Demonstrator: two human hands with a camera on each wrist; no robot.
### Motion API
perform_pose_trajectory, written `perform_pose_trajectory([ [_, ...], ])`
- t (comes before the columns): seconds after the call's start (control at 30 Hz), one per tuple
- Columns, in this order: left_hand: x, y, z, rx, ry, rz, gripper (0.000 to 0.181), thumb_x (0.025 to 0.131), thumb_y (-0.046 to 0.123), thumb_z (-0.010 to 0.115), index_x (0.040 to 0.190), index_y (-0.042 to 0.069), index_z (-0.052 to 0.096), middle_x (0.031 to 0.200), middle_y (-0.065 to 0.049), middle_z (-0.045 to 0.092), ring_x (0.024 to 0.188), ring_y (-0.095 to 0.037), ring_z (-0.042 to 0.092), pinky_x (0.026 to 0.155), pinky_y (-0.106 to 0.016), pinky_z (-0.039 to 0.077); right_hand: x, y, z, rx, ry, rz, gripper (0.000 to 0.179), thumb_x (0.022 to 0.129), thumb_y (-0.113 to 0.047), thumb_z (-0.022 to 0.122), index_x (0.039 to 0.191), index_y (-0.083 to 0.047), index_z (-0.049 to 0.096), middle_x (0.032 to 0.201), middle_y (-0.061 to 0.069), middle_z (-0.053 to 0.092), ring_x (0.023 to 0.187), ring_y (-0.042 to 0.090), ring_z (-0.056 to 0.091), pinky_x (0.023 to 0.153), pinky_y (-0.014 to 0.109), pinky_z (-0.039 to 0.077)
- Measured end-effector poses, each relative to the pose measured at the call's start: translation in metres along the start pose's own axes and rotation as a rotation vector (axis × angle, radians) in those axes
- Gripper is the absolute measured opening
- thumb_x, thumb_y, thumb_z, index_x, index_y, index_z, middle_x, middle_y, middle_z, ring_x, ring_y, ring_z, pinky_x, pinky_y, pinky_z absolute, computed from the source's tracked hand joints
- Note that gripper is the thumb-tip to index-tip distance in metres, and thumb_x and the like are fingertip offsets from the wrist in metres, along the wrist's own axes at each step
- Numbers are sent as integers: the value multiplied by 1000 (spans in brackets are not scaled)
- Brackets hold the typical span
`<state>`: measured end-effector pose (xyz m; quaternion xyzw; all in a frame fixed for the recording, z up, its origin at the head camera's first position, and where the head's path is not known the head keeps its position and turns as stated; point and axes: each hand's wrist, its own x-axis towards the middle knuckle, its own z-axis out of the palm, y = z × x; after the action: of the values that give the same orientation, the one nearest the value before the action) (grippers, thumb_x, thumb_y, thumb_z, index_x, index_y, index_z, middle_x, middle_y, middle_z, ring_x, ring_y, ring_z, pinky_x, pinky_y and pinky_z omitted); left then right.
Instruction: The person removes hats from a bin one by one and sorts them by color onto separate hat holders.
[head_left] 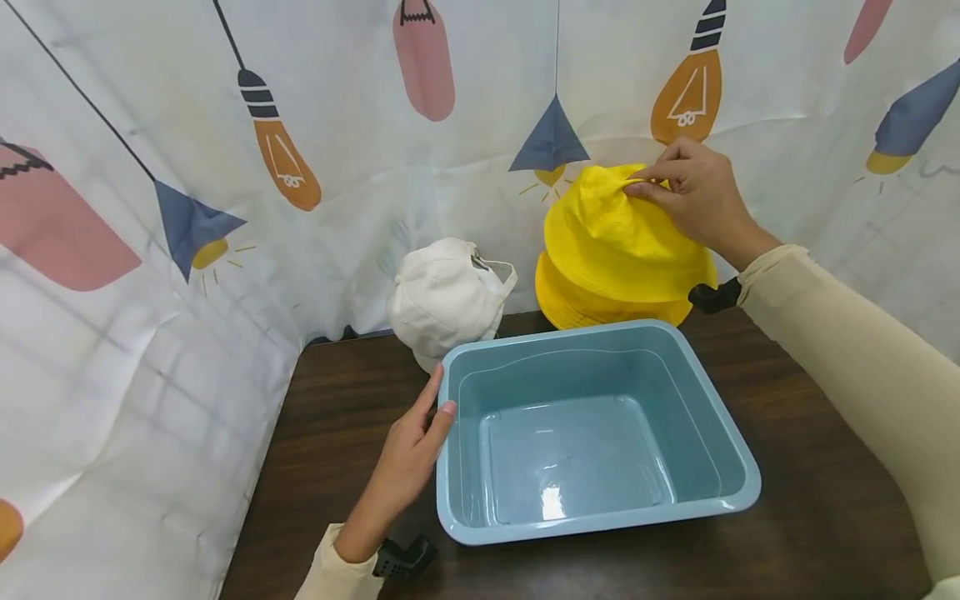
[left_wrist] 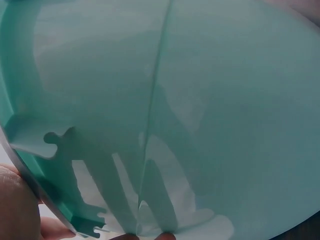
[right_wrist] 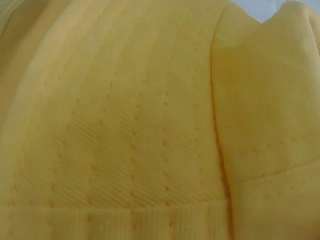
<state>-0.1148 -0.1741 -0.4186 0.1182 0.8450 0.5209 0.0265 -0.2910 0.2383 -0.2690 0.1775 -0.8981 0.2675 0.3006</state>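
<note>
My right hand (head_left: 697, 196) pinches the crown of a yellow bucket hat (head_left: 615, 242) at the back right. Its stitched cloth (right_wrist: 125, 125) fills the right wrist view. Under it sits a second yellow hat (head_left: 566, 304), of which mostly the brim shows. With its thumb over the left rim, my left hand (head_left: 408, 450) holds a blue-grey plastic basin (head_left: 600, 524). In the left wrist view the basin's outer wall (left_wrist: 225, 100) takes up most of the picture, with fingertips at the bottom edge. Nothing lies inside the basin.
A white baseball cap (head_left: 446, 300) stands behind the basin's left corner, left of the yellow hats. Everything rests on a dark wooden table (head_left: 337, 417). A white curtain (head_left: 337, 275) printed with lamps and bulbs hangs along the back and left.
</note>
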Motion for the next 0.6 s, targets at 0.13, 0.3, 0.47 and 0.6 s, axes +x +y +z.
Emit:
perform_pose_trajectory([
  [0.13,2,5,-4,70,-13,24,66,108,43,49,164,21,23,165,-5,35,140,-29,52,101,-49,54,-3,3,-7,23,-32,105,39,97,-40,69,123,-11,76,96,5,50,82,17,41,67,28,33],
  [0.3,10,25,-15,294,38,124,69,106,43,53,162,10,29,156,-12,48,135,-32,56,101,-53,54,-5,12,-21,91,-35,212,45,101,-51,57,132,-21,71,97,-4,50,87,11,43,72,30,35],
  [0.47,28,69,-28,472,112,248,65,106,42,53,158,7,36,153,-15,48,140,-32,50,113,-56,44,-12,22,-38,142,-31,270,44,104,-49,52,135,-22,69,97,-13,50,89,9,41,73,30,34],
  [0.6,54,105,-34,512,105,330,61,107,42,51,157,9,40,155,-14,46,141,-31,48,115,-54,42,-18,30,-48,185,-53,321,42,104,-47,52,137,-26,67,101,-14,52,90,11,42,71,27,36],
])
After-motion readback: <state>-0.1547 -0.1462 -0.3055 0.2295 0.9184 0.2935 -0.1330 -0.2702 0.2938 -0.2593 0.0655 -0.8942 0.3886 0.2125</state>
